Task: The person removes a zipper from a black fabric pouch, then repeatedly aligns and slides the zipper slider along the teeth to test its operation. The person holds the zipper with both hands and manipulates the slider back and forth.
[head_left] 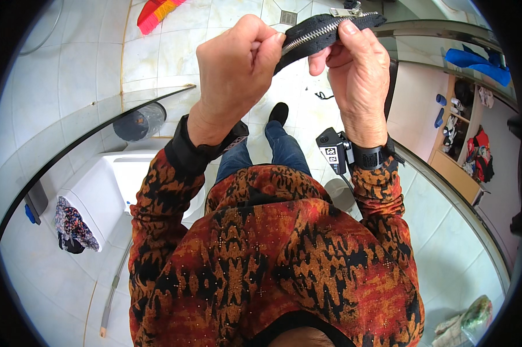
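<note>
Black zipper strip (324, 32) with silver teeth, held taut in the air at chest height between both hands, above a tiled bathroom floor (157, 52). Left hand (235, 66): grip pinched shut on the strip's lower end, thumb over fingers, anchoring it. Right hand (356, 72): grip closed on the upper end just below the metal slider (346, 11), fingers curled behind the tape, so the teeth face the eyes. A white toilet (119, 185) stands below left, well apart
</note>
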`<action>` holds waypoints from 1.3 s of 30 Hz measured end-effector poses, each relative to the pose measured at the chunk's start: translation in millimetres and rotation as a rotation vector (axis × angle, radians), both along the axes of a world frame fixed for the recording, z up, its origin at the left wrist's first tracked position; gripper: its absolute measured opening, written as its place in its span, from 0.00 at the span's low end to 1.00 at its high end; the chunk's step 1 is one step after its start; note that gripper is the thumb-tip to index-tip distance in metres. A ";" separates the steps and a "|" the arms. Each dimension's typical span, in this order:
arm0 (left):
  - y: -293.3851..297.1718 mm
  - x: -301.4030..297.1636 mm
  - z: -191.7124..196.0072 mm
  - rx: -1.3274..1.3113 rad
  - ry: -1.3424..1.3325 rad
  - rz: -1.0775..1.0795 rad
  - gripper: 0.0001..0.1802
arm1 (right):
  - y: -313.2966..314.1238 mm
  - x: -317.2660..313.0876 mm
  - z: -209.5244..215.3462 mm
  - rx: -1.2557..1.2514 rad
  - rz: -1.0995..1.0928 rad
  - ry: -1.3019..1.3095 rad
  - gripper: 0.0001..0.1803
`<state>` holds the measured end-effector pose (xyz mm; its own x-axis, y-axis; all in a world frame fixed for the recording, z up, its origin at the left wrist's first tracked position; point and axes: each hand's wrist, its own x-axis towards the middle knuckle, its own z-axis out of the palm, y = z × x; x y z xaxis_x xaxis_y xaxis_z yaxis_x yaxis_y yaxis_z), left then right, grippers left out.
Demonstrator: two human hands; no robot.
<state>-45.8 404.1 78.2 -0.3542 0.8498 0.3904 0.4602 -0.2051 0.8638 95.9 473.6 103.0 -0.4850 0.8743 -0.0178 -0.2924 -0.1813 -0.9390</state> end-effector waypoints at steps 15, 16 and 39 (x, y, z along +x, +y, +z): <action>-7.8 -11.1 0.9 -0.195 -0.564 -0.030 0.04 | 1.2 1.9 -5.7 0.017 -0.053 -0.015 0.15; -8.5 -5.8 5.3 -0.192 -0.520 -0.056 0.03 | 0.3 1.2 -5.4 0.010 -0.053 -0.028 0.15; 7.5 -2.6 -8.6 -0.076 0.121 0.147 0.04 | -10.7 -3.9 -5.6 0.141 -0.169 -0.170 0.15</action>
